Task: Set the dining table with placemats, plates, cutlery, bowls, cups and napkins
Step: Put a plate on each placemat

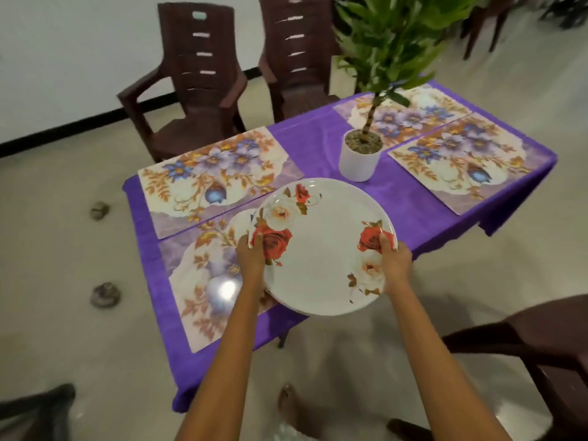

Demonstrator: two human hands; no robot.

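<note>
Plates (321, 249), white with red and cream roses, sit stacked between my two hands; I can see at least one more rim under the top one at the lower edge, but I cannot count them. My left hand (251, 259) grips the stack's left rim, thumb lying on a printed rose. My right hand (394, 259) clamps the right rim the same way, thumb on top, fingers hidden beneath. The stack hangs tilted over the near edge of the counter (318, 144), which is draped in a purple cloth, and it overlaps the right part of the nearest placemat (203, 281).

I see four floral placemats in all. A second one (216, 176) lies just beyond the nearest, their long edges touching or nearly so. The other two lie at the far right end: one (467, 163) near the right edge and one (410, 113) behind it, partly hidden by the potted plant (359, 154). The plant's white pot stands on the cloth between the two pairs of mats.

Two dark brown plastic chairs (194, 87) stand on the far side of the counter. Another chair (547, 338) is at my lower right.
</note>
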